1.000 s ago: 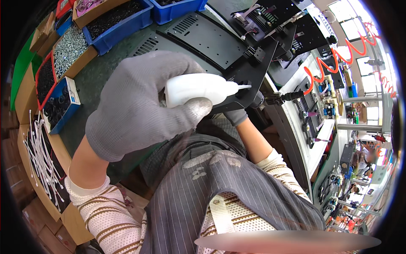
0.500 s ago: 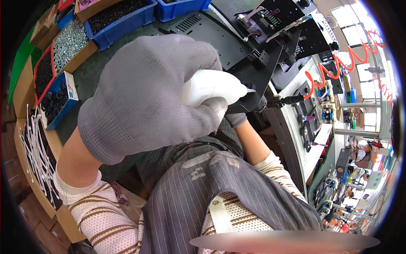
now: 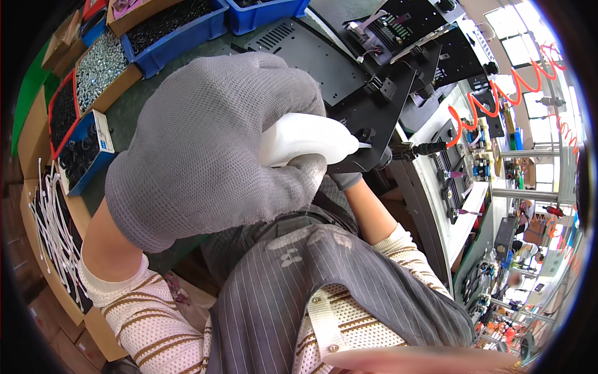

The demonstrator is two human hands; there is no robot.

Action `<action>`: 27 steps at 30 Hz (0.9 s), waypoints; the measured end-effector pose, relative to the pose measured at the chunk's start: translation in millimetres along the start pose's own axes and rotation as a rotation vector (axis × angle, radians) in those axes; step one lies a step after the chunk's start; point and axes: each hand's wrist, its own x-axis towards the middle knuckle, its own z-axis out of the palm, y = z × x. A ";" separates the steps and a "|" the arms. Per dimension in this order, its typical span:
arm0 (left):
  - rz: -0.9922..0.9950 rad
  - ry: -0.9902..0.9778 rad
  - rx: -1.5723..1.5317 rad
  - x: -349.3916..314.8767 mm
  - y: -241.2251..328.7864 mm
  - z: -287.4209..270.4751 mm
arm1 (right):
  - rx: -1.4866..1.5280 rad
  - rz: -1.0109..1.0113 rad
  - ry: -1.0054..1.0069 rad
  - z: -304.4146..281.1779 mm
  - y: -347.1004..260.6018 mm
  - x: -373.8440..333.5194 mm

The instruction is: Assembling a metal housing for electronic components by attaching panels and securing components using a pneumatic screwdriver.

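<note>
My left hand (image 3: 212, 143), in a grey knitted glove, is closed around a white plastic squeeze bottle (image 3: 308, 140). The bottle lies nearly level, its thin nozzle pointing right at a round black fitting on a black metal bracket (image 3: 389, 112). Whether the tip touches the fitting, I cannot tell. Of my right hand (image 3: 346, 181) only the grey glove cuff shows, below the bottle and beside the bracket's lower edge. Its fingers are hidden behind the bracket and my left hand. A flat black perforated panel (image 3: 311, 59) lies beyond the bottle.
Blue bins (image 3: 177, 37) of dark screws stand at the far left, beside a box of silvery screws (image 3: 99, 71). White cable ties (image 3: 56, 230) fill a carton at left. More black metal assemblies (image 3: 414, 25) stand far right, near a red coiled hose (image 3: 483, 106) and a white bench.
My left hand and the bottle have shifted slightly left and down. The nozzle has swung down a little and now points at the round fitting. My right cuff has hardly moved.
</note>
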 end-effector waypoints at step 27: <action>0.116 0.033 -0.007 17.8 -17.6 4.3 | -0.004 0.004 0.017 6.8 5.0 1.7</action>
